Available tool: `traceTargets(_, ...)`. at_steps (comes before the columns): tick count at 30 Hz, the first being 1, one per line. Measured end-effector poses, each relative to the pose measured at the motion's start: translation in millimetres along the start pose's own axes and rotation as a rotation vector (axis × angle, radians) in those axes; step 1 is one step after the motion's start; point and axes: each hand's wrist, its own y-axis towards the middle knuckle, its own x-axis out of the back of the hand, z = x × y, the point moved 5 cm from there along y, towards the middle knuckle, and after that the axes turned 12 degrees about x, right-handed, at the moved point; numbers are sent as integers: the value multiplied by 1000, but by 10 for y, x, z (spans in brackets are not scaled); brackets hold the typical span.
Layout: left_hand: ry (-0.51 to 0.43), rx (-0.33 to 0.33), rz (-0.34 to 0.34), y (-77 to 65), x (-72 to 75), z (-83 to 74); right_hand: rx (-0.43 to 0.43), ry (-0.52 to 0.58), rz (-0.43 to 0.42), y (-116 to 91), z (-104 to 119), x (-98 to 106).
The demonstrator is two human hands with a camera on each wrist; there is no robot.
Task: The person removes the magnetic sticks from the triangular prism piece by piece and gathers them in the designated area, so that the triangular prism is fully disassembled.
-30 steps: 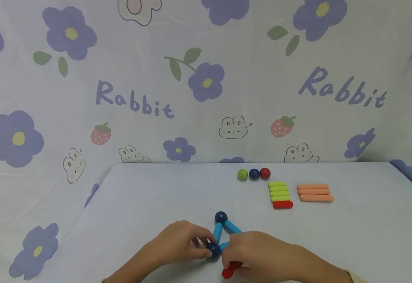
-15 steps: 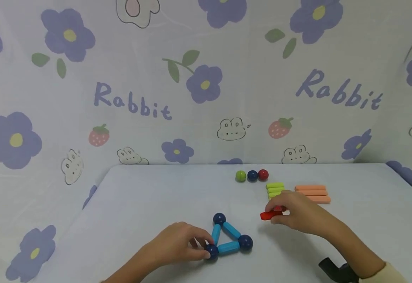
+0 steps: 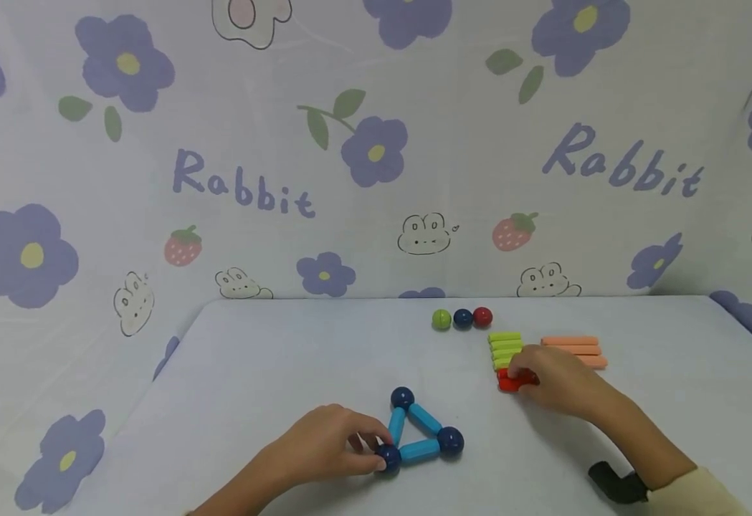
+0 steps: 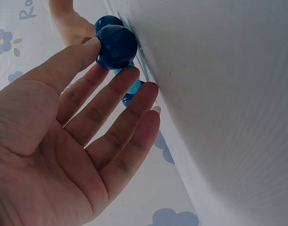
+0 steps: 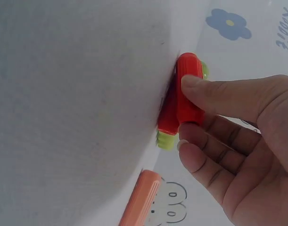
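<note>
A triangle of light blue rods (image 3: 420, 451) with dark blue balls (image 3: 450, 443) at its corners lies on the white table. My left hand (image 3: 330, 444) pinches the near-left corner ball (image 3: 388, 459) between thumb and index finger; its other fingers are spread in the left wrist view. Over at the right, my right hand (image 3: 563, 381) holds a red rod (image 5: 188, 106) between thumb and fingers. That rod sits right beside a second red rod (image 5: 168, 115), at the near end of a row of lime rods (image 3: 505, 344).
Three balls stand in a line at the back: a green ball (image 3: 441, 319), a navy ball (image 3: 462, 319) and a red ball (image 3: 482, 317). Orange rods (image 3: 570, 341) lie right of the lime ones. A black curved object (image 3: 617, 484) shows by the right sleeve (image 3: 695, 494).
My right hand has carried the red rod from beside the triangle out to the right, up against the other red rod. My left hand has stayed at the corner ball.
</note>
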Motion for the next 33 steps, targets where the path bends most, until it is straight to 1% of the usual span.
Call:
traceTargets(6,6,4,-8,-3,1,-11,19,-39,-19,-5,-10,-20)
traceTargets(10,10,7,-8,-1,-7,-9,6,-44,-13,-12,-30,-28)
traceTargets(14,7,10,-7,1,-6,-11,-2,-20,1,-28,-47,-13)
traceTargets(20,7,19,-7,0,0,-17,14,20,15,-53,-53,48)
traceTargets(28,6,18,-12,-16,7,-36,35,11,37,-64,-42,94)
traceTargets(31,7,17,-9,-18,6,-36,31,0,41,-48,18,98)
traceTargets(33,6,19,-7,-16,5,-31,46,-8,36,-27,100,93)
